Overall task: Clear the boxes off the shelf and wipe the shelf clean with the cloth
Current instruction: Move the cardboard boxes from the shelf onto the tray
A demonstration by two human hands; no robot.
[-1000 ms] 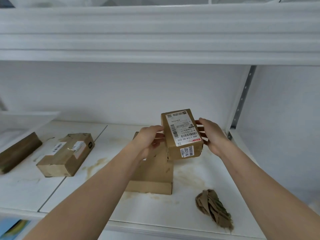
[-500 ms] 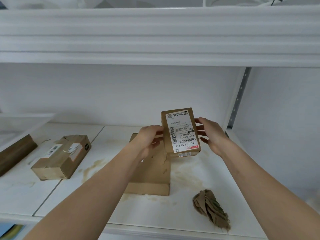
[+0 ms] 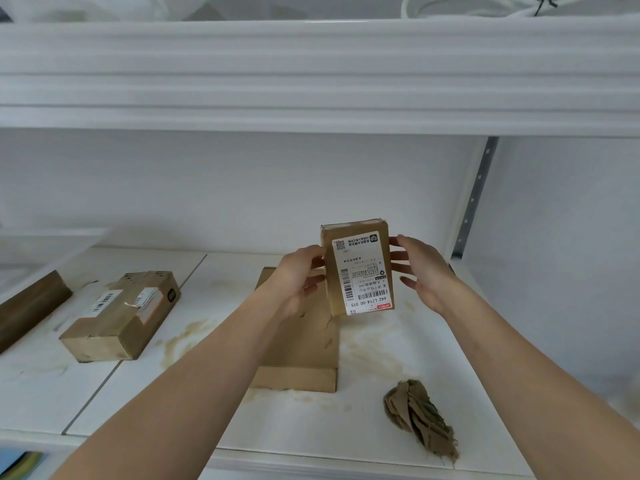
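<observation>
Hands meet around a small box (image 3: 356, 270) held upright above the shelf (image 3: 346, 438), its white shipping label facing the camera. The left hand (image 3: 298, 280) grips the box's left edge, thumb and fingers curled onto it; the right hand (image 3: 420, 268) lies against the right edge with its fingers fairly straight and spread, and whether they truly press the cardboard or sit just beside it cannot be told. The box's lower end hangs over the back part of a larger flat box (image 3: 301, 351) lying near the middle of the shelf; whether the two touch cannot be told. A third box (image 3: 123, 315) with labels and tape lies flat toward the left side of the shelf, well apart from the others. At the far left edge a dark brown long box (image 3: 29, 308) shows only in part. A crumpled brown cloth (image 3: 419, 417) lies near the front right corner of the shelf, touched by neither hand. Brownish stains mark the white shelf surface around the middle box and between it and the left one
</observation>
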